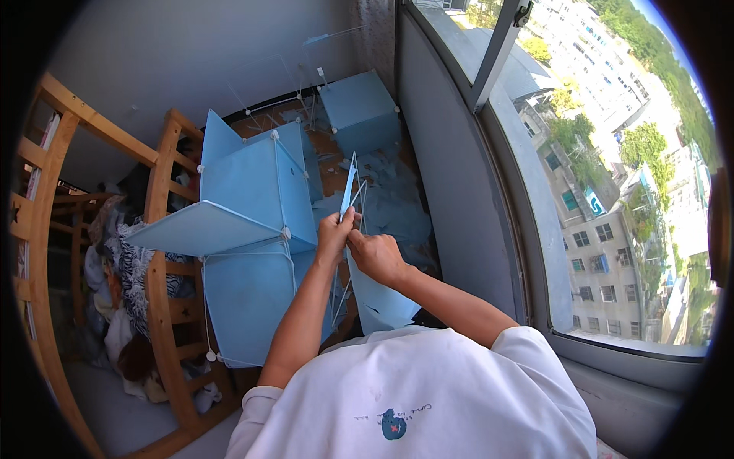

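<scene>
A thin light-blue panel with white wire edges [348, 187] stands nearly edge-on in front of me. My left hand [333, 236] is closed on its lower end. Right beside it, my right hand [376, 256] has its fingers curled in near the white wires; what they pinch is hidden. Below the right hand, another blue panel [376, 294] slopes toward my shirt. Left of my hands stands a partly built cube shelf of blue panels [248, 180], joined by white round connectors [286, 232]. One blue panel [206, 227] juts out from it to the left.
A closed blue cube [361, 111] sits in the far corner. Crumpled translucent plastic film [394, 203] covers much of the floor between it and me. A wooden ladder-like frame [162, 222] with heaped clothes lies to the left. The wall and window frame [508, 206] border the right.
</scene>
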A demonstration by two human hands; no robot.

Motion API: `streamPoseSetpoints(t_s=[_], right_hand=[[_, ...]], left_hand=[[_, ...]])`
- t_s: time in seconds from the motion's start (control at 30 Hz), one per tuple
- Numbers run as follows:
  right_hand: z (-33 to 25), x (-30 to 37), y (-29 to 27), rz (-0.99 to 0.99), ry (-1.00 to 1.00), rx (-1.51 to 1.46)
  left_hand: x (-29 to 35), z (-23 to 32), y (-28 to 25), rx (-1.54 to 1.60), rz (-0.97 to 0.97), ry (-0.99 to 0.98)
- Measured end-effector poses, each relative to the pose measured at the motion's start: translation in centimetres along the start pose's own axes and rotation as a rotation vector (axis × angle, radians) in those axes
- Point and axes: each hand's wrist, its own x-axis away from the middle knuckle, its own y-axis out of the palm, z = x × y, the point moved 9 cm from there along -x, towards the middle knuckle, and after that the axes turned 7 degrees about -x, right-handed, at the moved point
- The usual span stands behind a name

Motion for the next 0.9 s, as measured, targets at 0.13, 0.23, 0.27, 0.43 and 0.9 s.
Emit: streamPoseSetpoints(t_s=[0.13, 0.23, 0.27, 0.43, 0.9], right_hand=[[-0.3, 0.9, -0.8, 0.050, -0.019, 0.017], [-0.1, 1.5, -1.1, 0.062, -0.019, -0.002], [0.1, 1.4, -1.5, 0.055, -0.009, -0.009], [0.5, 1.2, -2.7, 0.091, 0.026, -0.043], [4.2, 2.3, -4.0, 0.049, 0.282, 0.067]], left_hand=[[-0.5, -1.0, 0.9, -0.048, -0.049, -0.019], [-0.4, -1.5, 1.4, -0.076, -0.081, -0.060], [-0.5, -1.1, 1.7, -0.084, -0.078, -0.066], [0.5, 1.3, 1.9, -0.036, -0.111, 0.008], [-1.2, 0.3, 2.4, 0.348, -0.067, -0.168]])
